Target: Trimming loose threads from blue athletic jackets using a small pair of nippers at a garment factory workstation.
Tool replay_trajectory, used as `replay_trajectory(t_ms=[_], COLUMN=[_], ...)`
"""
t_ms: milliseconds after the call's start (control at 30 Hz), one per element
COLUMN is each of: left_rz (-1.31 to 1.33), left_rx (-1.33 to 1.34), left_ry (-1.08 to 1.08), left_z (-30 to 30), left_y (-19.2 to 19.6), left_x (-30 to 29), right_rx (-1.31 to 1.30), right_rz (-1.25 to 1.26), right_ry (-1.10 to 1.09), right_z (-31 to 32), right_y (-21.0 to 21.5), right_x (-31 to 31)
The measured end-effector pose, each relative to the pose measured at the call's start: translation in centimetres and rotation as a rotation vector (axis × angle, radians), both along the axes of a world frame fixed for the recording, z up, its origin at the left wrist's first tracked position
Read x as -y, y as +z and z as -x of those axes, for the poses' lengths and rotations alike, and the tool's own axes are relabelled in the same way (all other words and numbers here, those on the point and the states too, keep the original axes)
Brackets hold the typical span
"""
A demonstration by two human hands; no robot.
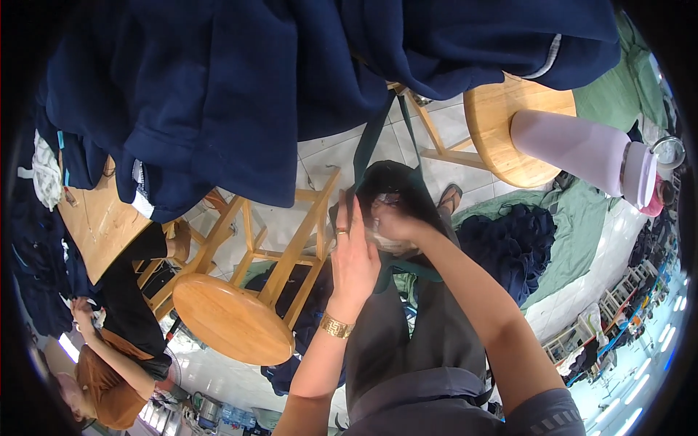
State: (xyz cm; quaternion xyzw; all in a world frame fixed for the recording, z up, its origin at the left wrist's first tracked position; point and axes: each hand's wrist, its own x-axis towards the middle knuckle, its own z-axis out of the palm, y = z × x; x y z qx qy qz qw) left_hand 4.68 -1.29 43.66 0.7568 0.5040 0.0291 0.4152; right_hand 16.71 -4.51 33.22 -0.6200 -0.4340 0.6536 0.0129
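A dark green bag (427,202) with long straps hangs in front of my legs, its mouth facing up. My left hand (354,258) lies along the left side of the opening, fingers stretched out straight; it wears a ring and a gold bracelet. Inside the mouth is my right hand (395,224), smeared by motion, its fingers partly hidden. Something pale and shiny shows beside those fingers, too unclear to name.
Navy cloth (218,94) hangs across the top. A round wooden stool (233,320) lies tipped at left. Another stool (502,138) carries a lilac bottle (571,149). Navy fabric (509,247) is heaped on green cloth (582,225) at right. A co-worker in brown (113,385) handles cloth at lower left.
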Motion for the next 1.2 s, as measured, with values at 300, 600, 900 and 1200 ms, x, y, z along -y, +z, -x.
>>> replay_trajectory(t_ms=[300,600,900,1200], left_rz=[0.005,0.021,-0.103,0.521], left_rx=[0.044,0.043,0.098,0.391], left_ry=[-0.005,-0.015,-0.14,1.134], left_z=[-0.1,0.2,3.4,6.2], left_y=[1.1,1.6,1.1,-12.1], left_x=[0.0,0.4,0.3,-0.3], right_rx=[0.134,0.277,0.583,0.504], right_rz=[0.043,0.249,0.244,-0.005], right_ry=[0.098,-0.248,-0.218,-0.405], right_z=[-0.1,0.9,4.9,1.8], right_y=[1.6,-2.9,-15.5,-10.1], right_x=[0.6,-1.3,1.4,1.8])
